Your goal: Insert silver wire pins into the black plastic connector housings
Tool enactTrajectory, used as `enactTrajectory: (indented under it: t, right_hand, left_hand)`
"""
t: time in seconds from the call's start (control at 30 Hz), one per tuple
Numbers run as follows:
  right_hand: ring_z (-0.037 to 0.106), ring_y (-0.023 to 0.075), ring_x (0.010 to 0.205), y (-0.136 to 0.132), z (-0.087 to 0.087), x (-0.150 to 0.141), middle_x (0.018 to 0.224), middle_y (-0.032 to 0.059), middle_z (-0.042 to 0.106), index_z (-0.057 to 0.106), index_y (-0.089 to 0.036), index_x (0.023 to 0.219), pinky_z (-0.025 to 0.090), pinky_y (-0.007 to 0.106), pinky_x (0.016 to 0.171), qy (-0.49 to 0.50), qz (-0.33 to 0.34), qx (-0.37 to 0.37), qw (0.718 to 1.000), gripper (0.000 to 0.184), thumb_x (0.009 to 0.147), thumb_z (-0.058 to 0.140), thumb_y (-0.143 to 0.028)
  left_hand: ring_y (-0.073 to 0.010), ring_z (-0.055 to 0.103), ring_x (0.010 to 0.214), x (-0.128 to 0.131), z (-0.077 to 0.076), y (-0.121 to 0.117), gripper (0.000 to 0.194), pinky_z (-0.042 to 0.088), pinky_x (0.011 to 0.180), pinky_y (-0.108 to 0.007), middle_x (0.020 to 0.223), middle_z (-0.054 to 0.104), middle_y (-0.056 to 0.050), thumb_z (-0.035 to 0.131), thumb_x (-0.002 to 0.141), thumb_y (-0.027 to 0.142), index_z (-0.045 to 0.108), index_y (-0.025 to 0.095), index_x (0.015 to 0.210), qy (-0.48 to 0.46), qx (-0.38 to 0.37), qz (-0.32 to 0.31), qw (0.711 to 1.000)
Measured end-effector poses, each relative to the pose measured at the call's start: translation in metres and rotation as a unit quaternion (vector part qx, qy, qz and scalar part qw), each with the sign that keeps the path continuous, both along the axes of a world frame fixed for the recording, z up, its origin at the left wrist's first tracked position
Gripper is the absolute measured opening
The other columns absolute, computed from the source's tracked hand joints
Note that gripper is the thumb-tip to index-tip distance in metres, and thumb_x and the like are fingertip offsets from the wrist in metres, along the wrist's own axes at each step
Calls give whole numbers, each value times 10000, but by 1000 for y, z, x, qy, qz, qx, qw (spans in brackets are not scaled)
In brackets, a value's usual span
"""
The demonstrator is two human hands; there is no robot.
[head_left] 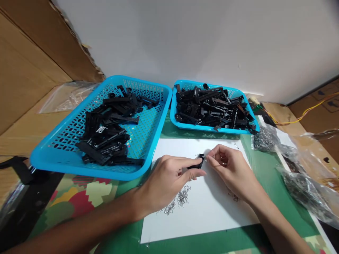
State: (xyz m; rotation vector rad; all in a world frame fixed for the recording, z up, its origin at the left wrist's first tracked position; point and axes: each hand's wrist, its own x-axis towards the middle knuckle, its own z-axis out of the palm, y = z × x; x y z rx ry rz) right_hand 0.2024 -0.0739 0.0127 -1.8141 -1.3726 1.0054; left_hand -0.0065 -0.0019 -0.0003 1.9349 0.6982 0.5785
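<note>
Over the white sheet (217, 211), my left hand (169, 176) grips a small black plastic part (200, 161) between thumb and fingers. Most of that part is hidden inside the hand; its far end sticks out toward the right. My right hand (228, 163) is close beside this end, thumb and forefinger pinched together. Whatever sits in the pinch is too small to make out. Below my left hand lies a loose pile of small bent metal pieces (182, 197). A smaller heap of similar metal pieces (232, 194) is partly covered by my right hand.
A large blue basket (159, 141) with black plastic parts (111, 123) stands at the left. Behind the sheet, a smaller blue basket (217, 129) is heaped with more. Plastic bags of small metal pieces (265, 137) lie at the right. Cardboard (26, 60) borders the left side.
</note>
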Motion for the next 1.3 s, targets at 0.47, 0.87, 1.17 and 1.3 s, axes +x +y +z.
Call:
enactTrajectory:
  t: [0.47,0.87,1.17,1.3]
  right_hand:
    - [433,137,541,-1,-8,-12,596,-52,510,627,-213,868,322,276,545,-99,-38,33,994,186,970,610,-367]
    - [442,135,517,-2,-12,-18,591,-52,528,555,-229,840,324,274,543,-126,-52,57,989,214,989,572,-382]
    - [434,139,532,-1,-9,-14,590,-50,512,522,-234,808,317,273,542,-110,-24,43,993,189,952,582,-340]
    - [437,139,552,0,-9,-11,604,-55,502,523,-236,813,326,271,552,-84,-27,38,995,176,949,589,-328]
  left_hand:
    - [-166,726,626,0,-3,0,309,566,600,-254,831,828,-59,718,983,430,834,165,1093,6,-51,15,999]
    - [-180,706,614,-1,-4,0,324,537,565,-266,810,821,-61,730,971,426,835,161,1124,15,-35,21,999]
    - [-157,678,578,1,-2,-1,288,502,552,-261,766,820,-43,716,986,398,840,177,1122,5,-37,19,999]
    - [-150,706,595,2,0,0,285,505,562,-247,735,813,-18,718,988,387,832,195,1165,-1,-69,20,997]
